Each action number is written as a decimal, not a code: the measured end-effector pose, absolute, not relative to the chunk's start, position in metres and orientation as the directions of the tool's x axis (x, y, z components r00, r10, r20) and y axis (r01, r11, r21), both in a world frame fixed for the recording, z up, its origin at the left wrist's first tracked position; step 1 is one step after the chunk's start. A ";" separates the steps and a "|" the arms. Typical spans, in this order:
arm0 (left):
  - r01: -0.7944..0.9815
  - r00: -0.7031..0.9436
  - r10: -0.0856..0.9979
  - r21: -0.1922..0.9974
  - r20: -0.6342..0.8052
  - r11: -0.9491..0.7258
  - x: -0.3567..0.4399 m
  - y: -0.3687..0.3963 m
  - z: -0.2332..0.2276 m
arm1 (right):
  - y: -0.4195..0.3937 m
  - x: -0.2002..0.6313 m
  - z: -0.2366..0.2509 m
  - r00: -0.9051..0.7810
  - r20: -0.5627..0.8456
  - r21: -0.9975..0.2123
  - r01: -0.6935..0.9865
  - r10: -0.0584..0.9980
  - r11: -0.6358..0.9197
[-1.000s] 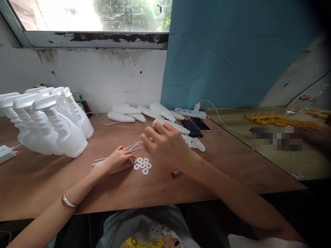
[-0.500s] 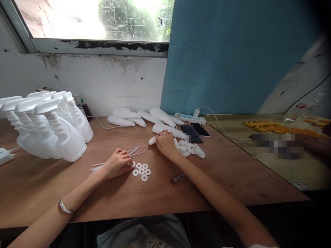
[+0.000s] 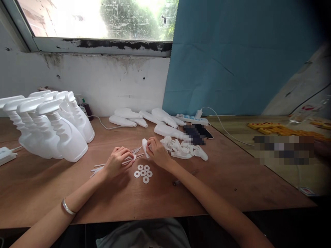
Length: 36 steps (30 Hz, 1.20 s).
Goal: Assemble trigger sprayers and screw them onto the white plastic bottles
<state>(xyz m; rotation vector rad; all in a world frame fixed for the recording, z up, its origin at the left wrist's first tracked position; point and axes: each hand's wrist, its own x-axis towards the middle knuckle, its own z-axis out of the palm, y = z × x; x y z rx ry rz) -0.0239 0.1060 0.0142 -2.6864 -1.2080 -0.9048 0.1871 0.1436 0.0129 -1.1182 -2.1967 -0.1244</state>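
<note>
Between the thumb and fingers of my left hand (image 3: 119,160) is a white washer (image 3: 133,157), just above the table. My right hand (image 3: 158,151) grips a white spray nozzle head (image 3: 145,147), lifted and tilted, close to the left hand. Several flat ring washers (image 3: 143,173) lie below and between my hands. Thin white tubes (image 3: 98,167) lie under and beside my left hand. To the right of my right hand is a pile of white spray heads (image 3: 181,148).
White spray bottles with heads (image 3: 69,137) stand at the left. Bare bottles (image 3: 165,117) lie at the back, near a power strip (image 3: 192,119) and a phone (image 3: 207,131). A small clear tube (image 3: 177,182) lies by my right forearm. Yellow parts (image 3: 281,130) are at far right.
My right hand has come away from the pile with a spray head, moving left and towards me. My left hand has raised a washer off the group on the table.
</note>
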 end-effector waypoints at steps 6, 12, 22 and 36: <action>0.711 0.467 0.707 0.251 0.531 -0.657 -0.015 0.129 0.018 | 0.141 0.183 -0.002 -0.449 0.542 -0.273 0.705 0.710 0.655; 0.719 0.365 0.735 0.329 0.572 -0.613 -0.006 0.136 0.016 | 0.132 0.180 -0.007 -0.476 0.481 -0.373 0.649 0.737 0.663; 0.695 0.452 0.679 0.249 0.579 -0.675 -0.005 0.133 0.004 | 0.138 0.182 -0.017 -0.461 0.471 -0.544 0.520 0.753 0.659; 0.659 0.542 0.551 0.086 0.634 -0.747 -0.010 0.131 0.003 | 0.140 0.182 -0.016 -0.468 0.496 -0.574 0.455 0.732 0.680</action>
